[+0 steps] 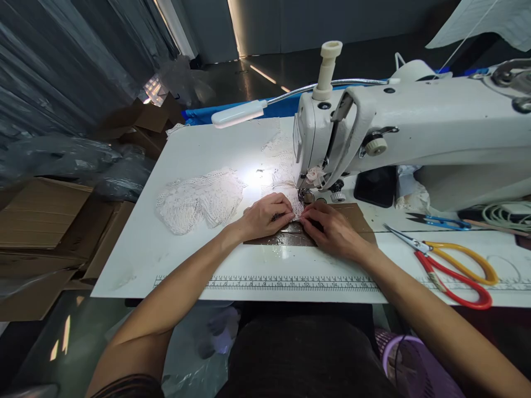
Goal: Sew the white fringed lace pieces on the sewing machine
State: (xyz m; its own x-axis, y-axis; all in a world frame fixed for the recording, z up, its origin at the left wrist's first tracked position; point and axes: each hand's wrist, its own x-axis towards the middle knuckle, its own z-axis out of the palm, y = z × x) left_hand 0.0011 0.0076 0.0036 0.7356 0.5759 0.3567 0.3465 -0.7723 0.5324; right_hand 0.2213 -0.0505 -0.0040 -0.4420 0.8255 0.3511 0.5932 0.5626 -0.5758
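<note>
Both my hands are at the needle end of a white sewing machine [352, 132]. My left hand [271, 214] pinches the edge of a piece of white lace fabric [282, 160] just left of the presser foot [305, 196]. From the other side my right hand [327, 224] pinches the same lace, its fingertips close to my left ones. The lace runs back from my fingers past the machine head. Under my hands lies a brown taped sheet [286, 237] on the table. A separate heap of white lace [203, 199] rests to the left.
Scissors with red and yellow handles [452, 271] and blue thread snips [443, 222] lie at right. A black phone [376, 185] is under the machine arm. A lamp [239, 114] shines above the table. Cardboard boxes [41, 215] stand left; a purple basket [415, 359] is below.
</note>
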